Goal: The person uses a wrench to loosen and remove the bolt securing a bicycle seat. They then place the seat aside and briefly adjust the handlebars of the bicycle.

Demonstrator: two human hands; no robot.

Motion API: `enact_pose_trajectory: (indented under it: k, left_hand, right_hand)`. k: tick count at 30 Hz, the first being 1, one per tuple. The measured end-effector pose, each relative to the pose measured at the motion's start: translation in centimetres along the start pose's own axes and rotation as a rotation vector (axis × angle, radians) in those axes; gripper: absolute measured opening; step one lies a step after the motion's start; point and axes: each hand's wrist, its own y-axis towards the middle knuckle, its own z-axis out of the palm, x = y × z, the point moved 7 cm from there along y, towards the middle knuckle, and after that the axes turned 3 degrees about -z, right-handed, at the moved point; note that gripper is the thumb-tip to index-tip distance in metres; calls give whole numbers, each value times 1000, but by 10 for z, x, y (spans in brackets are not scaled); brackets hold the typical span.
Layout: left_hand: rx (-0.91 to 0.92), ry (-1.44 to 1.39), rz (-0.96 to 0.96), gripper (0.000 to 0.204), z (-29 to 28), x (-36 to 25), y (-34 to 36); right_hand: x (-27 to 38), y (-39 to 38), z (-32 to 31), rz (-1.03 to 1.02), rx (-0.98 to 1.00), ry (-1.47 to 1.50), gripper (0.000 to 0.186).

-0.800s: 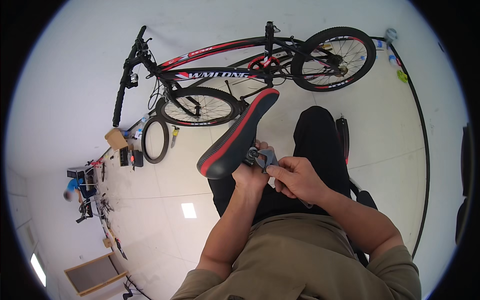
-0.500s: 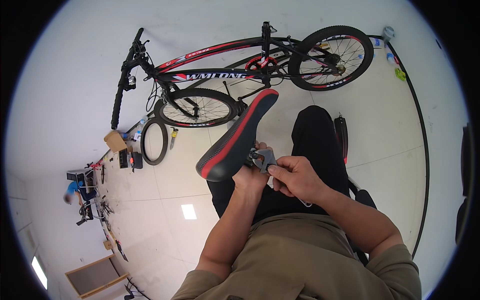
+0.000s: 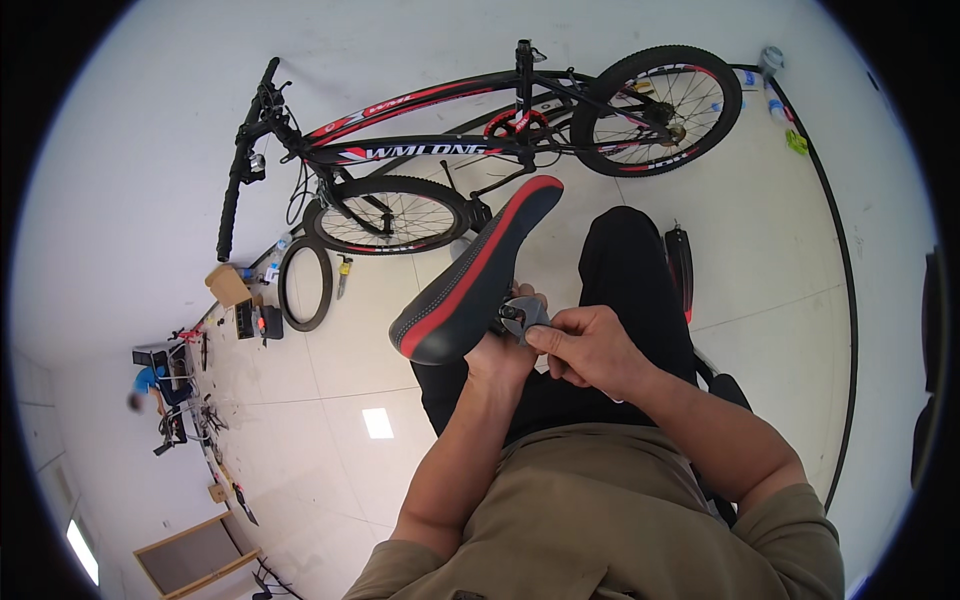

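Saddle held over the lap

Bicycle [image 3: 480, 150] with black and red frame lies on the floor beyond the knees. Black and red saddle [image 3: 475, 275] tilts upward, its underside gripped by the left hand [image 3: 503, 350]. Right hand [image 3: 590, 350] fingers [image 3: 545, 340] close on the metal clamp [image 3: 522, 318] beneath the saddle.

Olive-khaki short-sleeved shirt, loose, creased across chest, sleeve hems ending above elbows. Forearms bare, no watch or bands visible. Left hand [image 3: 500, 350] and right hand [image 3: 590, 348] ungloved. Black trousers, plain, covering legs down from shirt hem.
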Motion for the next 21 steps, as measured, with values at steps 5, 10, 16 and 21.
enact_pose_trajectory:
  k: [5,10,16,21]
  left_hand:
    - [-8,28,-50,30,-8,-1,0]
    - [-191,116,-262,37,-12,5,-4]
    - [-338,62,-299,33,-12,11,-9]
    - [-142,-154,-166,26,-11,-8,2]
  right_hand:
    - [16,7,-9,-118,0,-320,36]
    - [41,4,-23,-119,81,-614,34]
    - [41,6,-27,-117,65,-669,34]
    - [38,7,-25,-74,38,-439,27]
